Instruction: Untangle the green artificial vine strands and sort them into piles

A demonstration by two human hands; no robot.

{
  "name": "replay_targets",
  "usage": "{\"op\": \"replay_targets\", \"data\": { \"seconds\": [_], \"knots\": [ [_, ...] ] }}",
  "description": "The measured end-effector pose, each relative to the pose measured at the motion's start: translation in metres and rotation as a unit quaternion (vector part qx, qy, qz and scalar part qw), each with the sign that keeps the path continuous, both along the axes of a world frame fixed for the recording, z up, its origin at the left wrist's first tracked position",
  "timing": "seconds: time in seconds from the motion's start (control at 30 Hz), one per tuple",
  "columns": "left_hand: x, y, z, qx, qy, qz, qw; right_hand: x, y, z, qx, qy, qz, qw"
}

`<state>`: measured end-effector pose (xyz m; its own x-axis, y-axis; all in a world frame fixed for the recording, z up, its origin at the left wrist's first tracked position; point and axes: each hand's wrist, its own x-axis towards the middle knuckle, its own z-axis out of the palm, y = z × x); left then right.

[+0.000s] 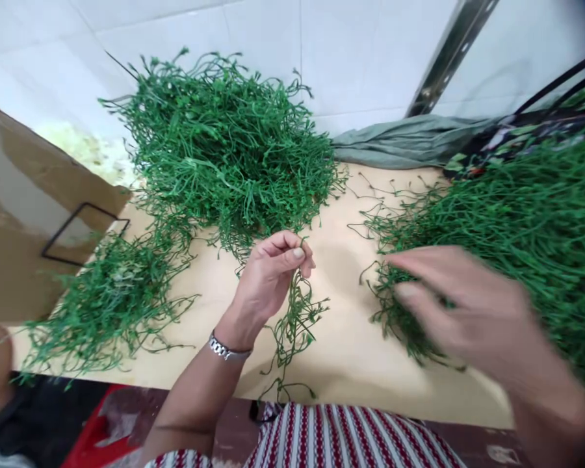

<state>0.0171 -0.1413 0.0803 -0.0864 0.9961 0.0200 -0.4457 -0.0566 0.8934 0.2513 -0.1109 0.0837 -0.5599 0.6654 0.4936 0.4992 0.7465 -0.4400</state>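
My left hand (272, 273), with a metal watch at the wrist, pinches a small bunch of thin green stems (295, 325) that dangles over the pale wooden table (341, 338). My right hand (463, 305) is smeared by motion and reaches into the green stem pile on the right (531, 221); its fingers lie on the pile's near edge, and I cannot tell whether they grip anything. A big tangled heap of the same stems (224, 149) lies behind my left hand.
A smaller pile of stems (107, 299) lies at the table's left edge beside a brown cardboard sheet (19, 214). A grey-green cloth (409, 140) and a metal bar (448, 55) lie against the white tiled wall. My striped garment (341, 435) is below the table's front edge.
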Motion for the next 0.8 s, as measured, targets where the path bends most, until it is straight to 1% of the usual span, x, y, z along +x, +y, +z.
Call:
{"op": "replay_targets", "data": {
  "seconds": [0.03, 0.07, 0.13, 0.2, 0.23, 0.27, 0.3, 0.33, 0.4, 0.43, 0.47, 0.5, 0.57, 0.63, 0.67, 0.73, 0.8],
  "knots": [
    [0.003, -0.002, 0.0, 0.008, 0.003, 0.0, 1.0, -0.023, -0.005, -0.009, -0.049, -0.012, 0.055, 0.997],
    [0.006, -0.003, 0.001, 0.016, 0.008, -0.004, 1.0, -0.044, -0.008, -0.018, -0.107, -0.005, 0.085, 0.991],
    [0.009, -0.006, 0.001, 0.032, 0.018, -0.023, 0.999, -0.075, -0.009, -0.032, -0.205, 0.057, 0.128, 0.969],
    [0.009, -0.01, 0.0, 0.046, 0.04, -0.034, 0.998, -0.09, -0.01, -0.041, -0.291, 0.12, 0.157, 0.936],
    [0.006, -0.013, -0.001, 0.051, 0.064, -0.026, 0.996, -0.093, -0.011, -0.044, -0.322, 0.138, 0.163, 0.923],
    [0.004, -0.016, -0.002, 0.055, 0.099, -0.005, 0.994, -0.093, -0.012, -0.046, -0.341, 0.146, 0.158, 0.915],
    [0.0, -0.02, -0.004, 0.057, 0.148, 0.03, 0.987, -0.091, -0.013, -0.046, -0.345, 0.147, 0.145, 0.915],
    [-0.003, -0.024, -0.007, 0.057, 0.208, 0.072, 0.974, -0.088, -0.014, -0.046, -0.337, 0.145, 0.128, 0.922],
    [-0.007, -0.034, -0.012, 0.046, 0.34, 0.139, 0.929, -0.083, -0.017, -0.045, -0.294, 0.142, 0.1, 0.94],
    [-0.008, -0.039, -0.015, 0.037, 0.396, 0.148, 0.906, -0.082, -0.017, -0.045, -0.271, 0.138, 0.093, 0.948],
    [-0.007, -0.044, -0.017, 0.029, 0.437, 0.142, 0.888, -0.081, -0.018, -0.044, -0.25, 0.132, 0.091, 0.955],
    [-0.005, -0.047, -0.02, 0.02, 0.462, 0.125, 0.878, -0.08, -0.019, -0.044, -0.231, 0.125, 0.092, 0.96],
    [0.001, -0.052, -0.023, 0.003, 0.474, 0.1, 0.875, -0.081, -0.02, -0.046, -0.197, 0.11, 0.094, 0.97],
    [0.006, -0.054, -0.025, -0.016, 0.46, 0.1, 0.882, -0.081, -0.02, -0.047, -0.172, 0.097, 0.091, 0.976],
    [0.007, -0.053, -0.025, -0.025, 0.451, 0.099, 0.887, -0.081, -0.02, -0.048, -0.164, 0.095, 0.086, 0.978],
    [0.008, -0.052, -0.027, -0.039, 0.427, 0.074, 0.9, -0.08, -0.018, -0.049, -0.15, 0.099, 0.082, 0.98],
    [0.007, -0.051, -0.028, -0.044, 0.4, 0.039, 0.915, -0.078, -0.016, -0.05, -0.141, 0.106, 0.113, 0.978]
  ]
}}
